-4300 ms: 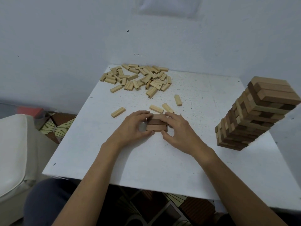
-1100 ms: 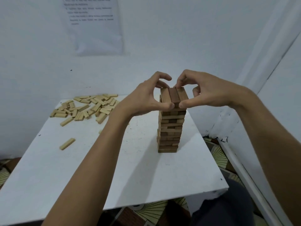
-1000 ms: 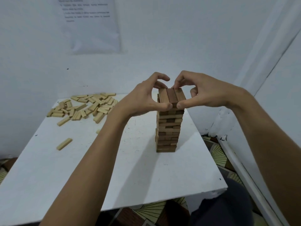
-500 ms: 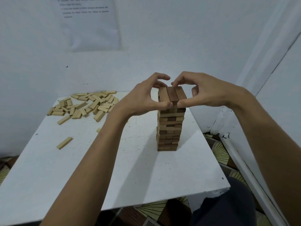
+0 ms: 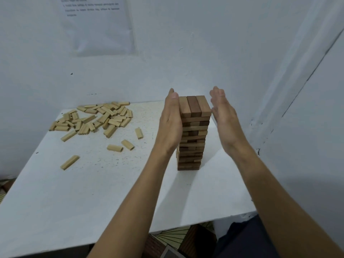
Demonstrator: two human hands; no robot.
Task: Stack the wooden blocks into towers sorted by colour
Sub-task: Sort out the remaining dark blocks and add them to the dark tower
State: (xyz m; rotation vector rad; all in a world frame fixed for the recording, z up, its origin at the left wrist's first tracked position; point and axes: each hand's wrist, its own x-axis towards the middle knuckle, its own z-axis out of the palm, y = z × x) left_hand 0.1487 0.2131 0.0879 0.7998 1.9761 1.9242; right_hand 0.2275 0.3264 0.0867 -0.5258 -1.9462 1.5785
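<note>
Flanking the dark brown tower (image 5: 192, 138) at the bench's (image 5: 93, 192) right rear, your left hand (image 5: 172, 123) lies flat against it, your right hand (image 5: 223, 118) open just beside. Both have released the top layer, and the pale blocks (image 5: 93, 118) wait unstacked.

The brown tower (image 5: 192, 131) was hemmed in by the left hand (image 5: 171, 123), laid flat against its side, and the right hand (image 5: 224, 118), held just apart. Bare table (image 5: 83, 192) was left in front. The far left was cluttered by pale blocks (image 5: 93, 118), and a wall (image 5: 307, 127) stood near on the right.
</note>
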